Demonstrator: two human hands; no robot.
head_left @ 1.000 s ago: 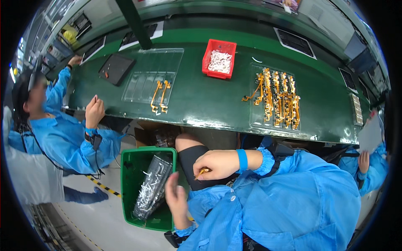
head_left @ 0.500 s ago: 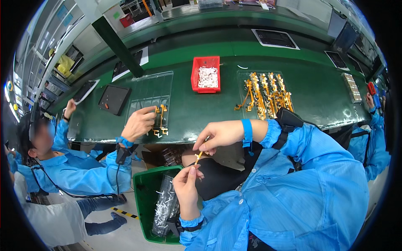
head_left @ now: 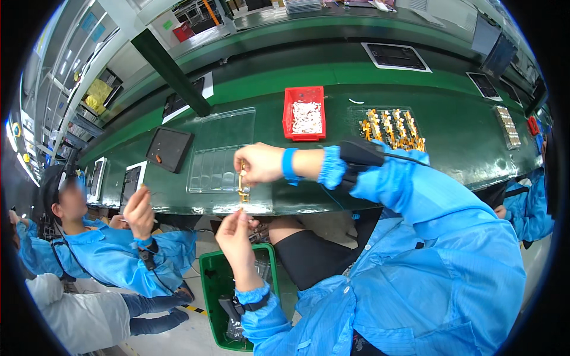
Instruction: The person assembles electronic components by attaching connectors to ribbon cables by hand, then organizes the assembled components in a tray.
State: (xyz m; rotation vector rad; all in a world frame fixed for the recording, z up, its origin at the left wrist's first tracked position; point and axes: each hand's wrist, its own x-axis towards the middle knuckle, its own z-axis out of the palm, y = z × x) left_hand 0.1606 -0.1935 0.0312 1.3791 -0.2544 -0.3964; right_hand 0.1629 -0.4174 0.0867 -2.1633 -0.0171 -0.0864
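Observation:
My right hand (head_left: 260, 163) reaches over the front of a clear plastic tray (head_left: 205, 172), its fingers pinched at an orange flex cable (head_left: 243, 193) that hangs or lies below them. Whether other flex cables lie under that hand is hidden. Just off the bench's front edge, my left hand (head_left: 236, 240) is closed with thumb and fingertips together; what it holds, if anything, is too small to make out. Another clear tray (head_left: 355, 113) on the right carries several rows of orange flex cables (head_left: 389, 126) with white pieces on them.
A red bin (head_left: 304, 135) of small white pieces stands mid-bench. Left of it lies a black tray (head_left: 169, 148). Below the bench is a green bin (head_left: 208, 296) with clear plastic waste. A co-worker's raised hand (head_left: 139, 213) is close on my left.
My hands have parted; the right moved left and forward over the clear tray, the left rose toward the bench edge. The co-worker's hand drew back from that tray.

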